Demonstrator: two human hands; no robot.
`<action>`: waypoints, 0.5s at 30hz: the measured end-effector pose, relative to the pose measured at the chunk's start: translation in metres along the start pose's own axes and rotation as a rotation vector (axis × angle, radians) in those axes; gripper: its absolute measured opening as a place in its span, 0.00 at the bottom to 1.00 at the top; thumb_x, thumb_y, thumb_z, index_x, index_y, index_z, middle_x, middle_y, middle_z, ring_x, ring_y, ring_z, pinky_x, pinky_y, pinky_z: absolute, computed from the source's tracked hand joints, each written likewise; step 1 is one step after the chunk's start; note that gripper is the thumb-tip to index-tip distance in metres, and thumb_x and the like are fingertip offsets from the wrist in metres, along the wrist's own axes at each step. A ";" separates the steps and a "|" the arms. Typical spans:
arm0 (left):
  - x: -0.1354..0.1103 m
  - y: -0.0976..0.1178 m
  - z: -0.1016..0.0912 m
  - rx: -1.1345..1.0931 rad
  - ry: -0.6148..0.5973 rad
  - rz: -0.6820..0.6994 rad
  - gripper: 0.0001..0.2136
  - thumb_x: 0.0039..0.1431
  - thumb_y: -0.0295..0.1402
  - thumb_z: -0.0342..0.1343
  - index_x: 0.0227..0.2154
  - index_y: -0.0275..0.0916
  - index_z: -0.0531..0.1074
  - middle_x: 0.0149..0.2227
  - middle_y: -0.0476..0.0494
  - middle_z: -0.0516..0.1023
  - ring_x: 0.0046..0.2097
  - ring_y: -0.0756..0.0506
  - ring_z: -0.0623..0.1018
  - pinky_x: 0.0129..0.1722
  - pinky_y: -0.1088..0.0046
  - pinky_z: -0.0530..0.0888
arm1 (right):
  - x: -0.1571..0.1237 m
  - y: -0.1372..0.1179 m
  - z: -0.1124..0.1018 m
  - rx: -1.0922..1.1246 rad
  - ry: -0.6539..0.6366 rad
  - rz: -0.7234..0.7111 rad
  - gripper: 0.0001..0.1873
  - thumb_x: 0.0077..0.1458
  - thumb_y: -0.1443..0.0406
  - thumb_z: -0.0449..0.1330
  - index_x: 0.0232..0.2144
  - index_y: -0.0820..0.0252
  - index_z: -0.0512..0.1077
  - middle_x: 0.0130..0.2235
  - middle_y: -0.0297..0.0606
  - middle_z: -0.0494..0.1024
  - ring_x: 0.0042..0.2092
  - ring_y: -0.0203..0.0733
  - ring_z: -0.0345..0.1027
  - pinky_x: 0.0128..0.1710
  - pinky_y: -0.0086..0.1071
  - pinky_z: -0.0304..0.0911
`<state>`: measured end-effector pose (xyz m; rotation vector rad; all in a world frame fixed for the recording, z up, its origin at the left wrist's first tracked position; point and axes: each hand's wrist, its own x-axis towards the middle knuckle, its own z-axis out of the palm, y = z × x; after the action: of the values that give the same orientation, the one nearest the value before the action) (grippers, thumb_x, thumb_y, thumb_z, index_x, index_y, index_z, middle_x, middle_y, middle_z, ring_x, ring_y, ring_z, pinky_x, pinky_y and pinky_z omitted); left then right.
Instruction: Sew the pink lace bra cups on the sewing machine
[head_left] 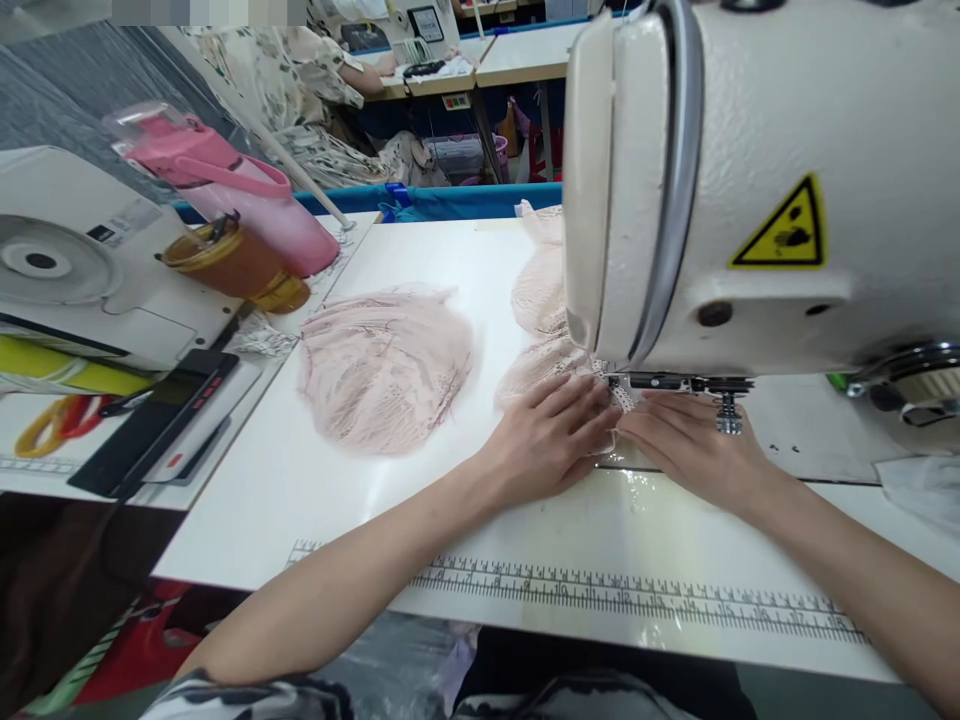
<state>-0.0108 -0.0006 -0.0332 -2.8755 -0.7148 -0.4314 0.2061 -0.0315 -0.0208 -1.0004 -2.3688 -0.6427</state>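
A pale pink lace piece (541, 365) lies under the head of a sewing machine (750, 200), partly hidden behind it. My left hand (551, 435) rests on this lace, fingers stretched out flat, close to the needle area. Just right of the presser parts, my right hand (694, 445) has its fingers together at the edge of the lace; its fingertips are partly covered by the machine. Both hands nearly meet there. A second pink lace piece (386, 370), rounded in shape, lies on the white table (337, 510) to the left.
At left stand a pink bottle (240, 190), an amber cup (232, 265) and a white machine (75, 250). A black device (154, 425) lies near the table's left edge. A printed ruler (600, 595) runs along the front. Behind, another person's arm (364, 78) rests at a table.
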 end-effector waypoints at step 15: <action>-0.005 -0.013 -0.006 -0.043 0.048 0.060 0.16 0.67 0.31 0.42 0.49 0.31 0.72 0.52 0.40 0.74 0.55 0.44 0.73 0.57 0.62 0.71 | -0.012 -0.013 0.012 0.304 -0.060 0.038 0.13 0.57 0.78 0.53 0.38 0.58 0.71 0.42 0.29 0.80 0.43 0.31 0.73 0.50 0.31 0.66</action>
<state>-0.0229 0.0076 -0.0284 -2.9073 -0.6172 -0.5127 0.2005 -0.0386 -0.0405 -0.9370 -2.3999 -0.2295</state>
